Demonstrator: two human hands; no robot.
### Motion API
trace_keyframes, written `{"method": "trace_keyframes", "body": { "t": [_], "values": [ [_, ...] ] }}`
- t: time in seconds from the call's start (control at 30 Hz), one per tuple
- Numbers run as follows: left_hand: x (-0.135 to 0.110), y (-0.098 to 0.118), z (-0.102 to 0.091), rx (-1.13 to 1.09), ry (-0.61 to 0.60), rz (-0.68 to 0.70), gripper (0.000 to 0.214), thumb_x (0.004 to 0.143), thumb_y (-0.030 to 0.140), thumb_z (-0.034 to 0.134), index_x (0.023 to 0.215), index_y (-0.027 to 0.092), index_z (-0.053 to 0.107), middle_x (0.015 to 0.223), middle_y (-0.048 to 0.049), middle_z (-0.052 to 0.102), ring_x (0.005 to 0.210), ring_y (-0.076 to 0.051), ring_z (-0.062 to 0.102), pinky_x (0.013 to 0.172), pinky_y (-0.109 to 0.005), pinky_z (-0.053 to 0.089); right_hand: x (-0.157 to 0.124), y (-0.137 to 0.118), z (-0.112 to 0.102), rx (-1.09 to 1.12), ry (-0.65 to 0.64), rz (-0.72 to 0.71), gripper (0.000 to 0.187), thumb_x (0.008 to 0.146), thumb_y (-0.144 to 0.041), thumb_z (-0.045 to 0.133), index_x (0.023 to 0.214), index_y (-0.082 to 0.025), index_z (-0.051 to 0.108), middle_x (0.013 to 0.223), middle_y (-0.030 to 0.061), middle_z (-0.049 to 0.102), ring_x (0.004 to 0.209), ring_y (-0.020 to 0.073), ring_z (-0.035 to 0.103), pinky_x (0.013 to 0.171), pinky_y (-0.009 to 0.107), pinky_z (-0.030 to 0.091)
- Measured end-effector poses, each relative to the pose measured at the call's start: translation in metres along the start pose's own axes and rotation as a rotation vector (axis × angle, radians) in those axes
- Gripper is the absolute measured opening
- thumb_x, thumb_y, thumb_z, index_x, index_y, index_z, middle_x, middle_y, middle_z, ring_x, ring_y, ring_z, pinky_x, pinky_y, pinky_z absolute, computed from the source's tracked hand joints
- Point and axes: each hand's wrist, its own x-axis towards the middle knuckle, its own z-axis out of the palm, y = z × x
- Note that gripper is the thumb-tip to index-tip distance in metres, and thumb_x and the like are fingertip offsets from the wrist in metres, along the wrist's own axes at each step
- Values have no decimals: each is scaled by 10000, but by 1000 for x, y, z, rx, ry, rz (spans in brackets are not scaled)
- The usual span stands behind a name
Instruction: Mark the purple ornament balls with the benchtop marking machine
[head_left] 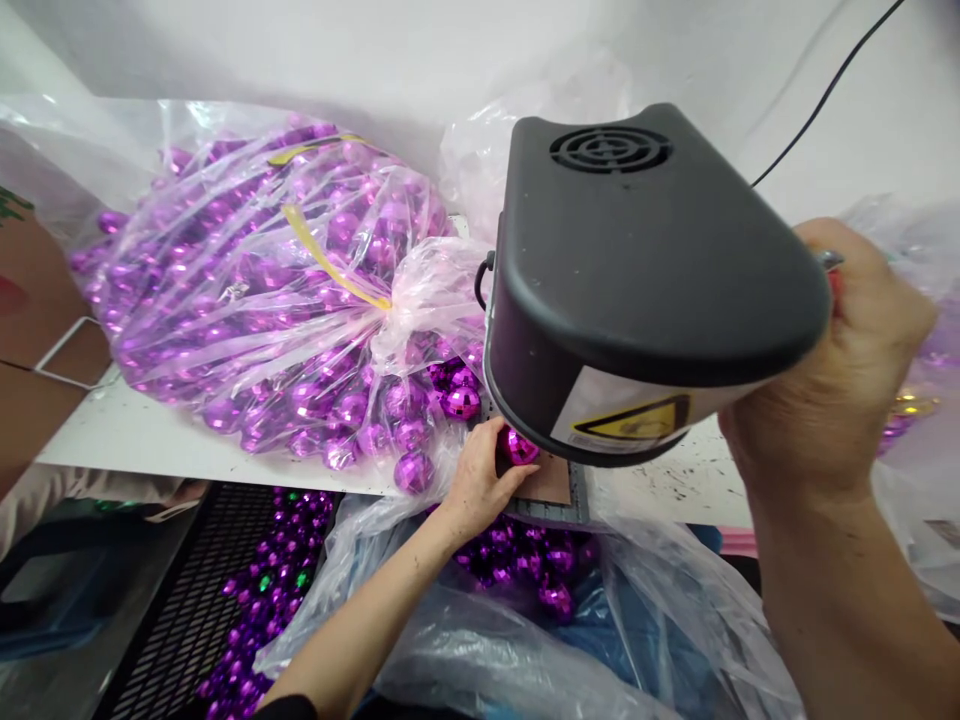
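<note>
My left hand (480, 480) reaches under the black machine head (637, 280) and pinches a shiny purple faceted ball (519, 446) on the small brown pad (551, 482) below it. My right hand (840, 370) is raised at the right of the machine head, fingers curled shut round something small with a metal tip and a red part; I cannot make out what it is. A big clear plastic bag (277, 290) full of purple balls lies on the white table (150, 440) to the left, its mouth open beside my left hand.
Below the table edge an open clear bag (540, 580) holds more purple balls. A black mesh crate (247, 590) at lower left holds purple and a few green balls. Another plastic bag (915, 400) sits at the right. A black cable (825, 95) runs up the wall.
</note>
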Motion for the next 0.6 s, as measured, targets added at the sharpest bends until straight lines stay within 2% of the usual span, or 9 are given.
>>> {"method": "trace_keyframes", "body": {
  "t": [0.23, 0.43, 0.6],
  "values": [
    [-6, 6, 8, 127, 33, 83, 458, 911, 271, 625, 1344, 202, 491, 1297, -132, 611, 1216, -285, 550, 1040, -473, 424, 0, 2, 0, -1, 6, 14, 458, 819, -527, 644, 650, -116, 534, 649, -8, 347, 660, 17, 362, 577, 193, 287],
    [2, 17, 5, 51, -55, 9, 407, 909, 424, 614, 1245, 197, 573, 1270, -124, 619, 1209, -294, 553, 1048, -491, 418, -2, -3, 1, 11, -5, 35, 473, 820, -562, 624, 673, -122, 532, 684, -2, 424, 693, 39, 467, 573, 215, 296],
    [9, 25, 4, 29, -21, -35, 362, 898, 417, 616, 1209, 233, 600, 1178, -97, 654, 1169, -285, 569, 1111, -516, 364, -5, -11, 0, 5, -23, 30, 505, 833, -625, 560, 721, -134, 528, 784, 9, 514, 770, 72, 561, 565, 222, 282]
  ]
}}
